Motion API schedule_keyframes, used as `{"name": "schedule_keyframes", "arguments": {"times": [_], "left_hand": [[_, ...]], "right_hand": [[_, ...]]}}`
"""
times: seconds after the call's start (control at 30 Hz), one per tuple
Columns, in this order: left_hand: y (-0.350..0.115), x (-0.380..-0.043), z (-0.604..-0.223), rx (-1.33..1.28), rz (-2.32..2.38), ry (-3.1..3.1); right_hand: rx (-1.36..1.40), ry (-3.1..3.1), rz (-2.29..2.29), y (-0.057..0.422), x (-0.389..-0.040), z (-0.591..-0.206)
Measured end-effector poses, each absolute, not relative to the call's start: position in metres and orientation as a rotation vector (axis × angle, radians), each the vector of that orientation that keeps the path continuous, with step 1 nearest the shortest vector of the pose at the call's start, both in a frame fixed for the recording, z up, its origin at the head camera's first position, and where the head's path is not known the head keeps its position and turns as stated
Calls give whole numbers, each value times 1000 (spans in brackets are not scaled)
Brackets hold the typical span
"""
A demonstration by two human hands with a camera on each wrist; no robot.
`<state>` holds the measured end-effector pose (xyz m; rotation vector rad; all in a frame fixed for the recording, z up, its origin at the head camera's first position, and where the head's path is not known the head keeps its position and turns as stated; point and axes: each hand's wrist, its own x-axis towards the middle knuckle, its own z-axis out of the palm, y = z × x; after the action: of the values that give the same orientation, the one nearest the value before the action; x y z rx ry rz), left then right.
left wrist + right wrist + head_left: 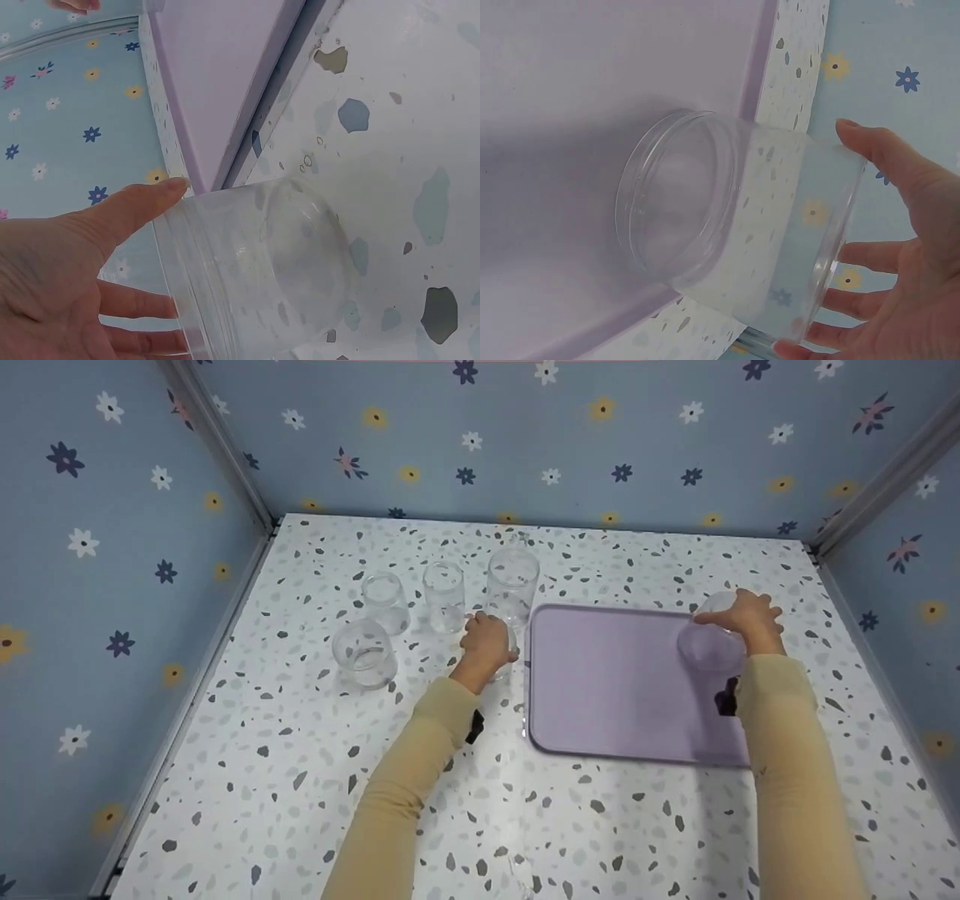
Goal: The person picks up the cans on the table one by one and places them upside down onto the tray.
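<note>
Around the top rim of a clear jar [262, 255], my left hand [484, 645] has its thumb and fingers curled. That jar stands upright on the speckled table, just left of the lilac tray [622, 682]. Over the tray's far right part, my right hand [752, 619] grips a wider clear jar [757, 217] by its base end. The rim of this jar faces down toward the tray; whether it touches the tray I cannot tell. In the head view the left jar is mostly hidden behind the left hand.
Several more clear jars stand left of the tray: a wide one [365, 656], two narrower ones [385, 604] [445, 598], and a tall one [514, 574] behind my left hand. Flower-patterned walls [525, 442] enclose the table [300, 810] at the back and sides.
</note>
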<state>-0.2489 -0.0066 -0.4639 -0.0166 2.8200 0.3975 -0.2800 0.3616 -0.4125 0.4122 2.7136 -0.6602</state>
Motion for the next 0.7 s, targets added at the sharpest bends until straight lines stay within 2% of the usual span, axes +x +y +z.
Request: {"name": "schedule_keyframes", "arguments": {"times": [0.7], "left_hand": [[-7, -247, -465, -2, 370, 2882]], "right_hand": [[364, 2758, -590, 356, -279, -413]]}}
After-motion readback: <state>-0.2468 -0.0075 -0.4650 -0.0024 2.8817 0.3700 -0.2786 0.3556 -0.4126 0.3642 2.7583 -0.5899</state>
